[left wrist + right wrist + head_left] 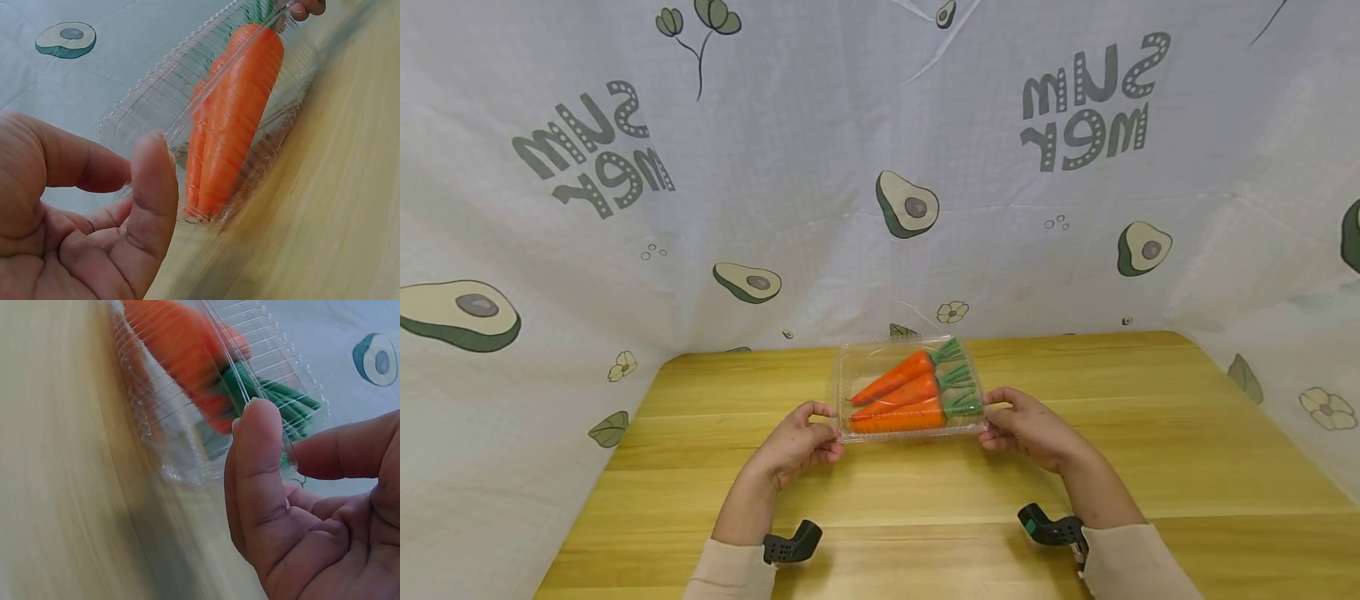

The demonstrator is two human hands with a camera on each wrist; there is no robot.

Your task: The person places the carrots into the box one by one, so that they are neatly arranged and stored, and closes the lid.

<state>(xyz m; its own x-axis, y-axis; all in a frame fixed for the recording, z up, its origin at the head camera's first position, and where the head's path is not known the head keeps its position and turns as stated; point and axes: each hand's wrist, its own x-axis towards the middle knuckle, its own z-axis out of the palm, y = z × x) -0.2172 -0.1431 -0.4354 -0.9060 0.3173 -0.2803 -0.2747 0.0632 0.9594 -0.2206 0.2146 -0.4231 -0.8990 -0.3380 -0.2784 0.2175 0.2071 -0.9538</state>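
A clear plastic clamshell box (865, 367) is held at its two ends over the table, tilted so its contents show. Inside lie three orange carrots (898, 392) side by side, their green tops (955, 375) toward the right. My left hand (801, 442) pinches the left end by the rim between thumb and fingers. At the opposite end my right hand (1022, 429) pinches the rim the same way. The right wrist view shows the thumb and fingers of the right hand (275, 481) at the ridged plastic edge, close to the green tops.
The wooden table (880, 517) spreads beneath the box. Behind and beside it hangs a white cloth (820, 233) printed with avocados and lettering. Black wrist cameras (793, 543) sit at both sleeves.
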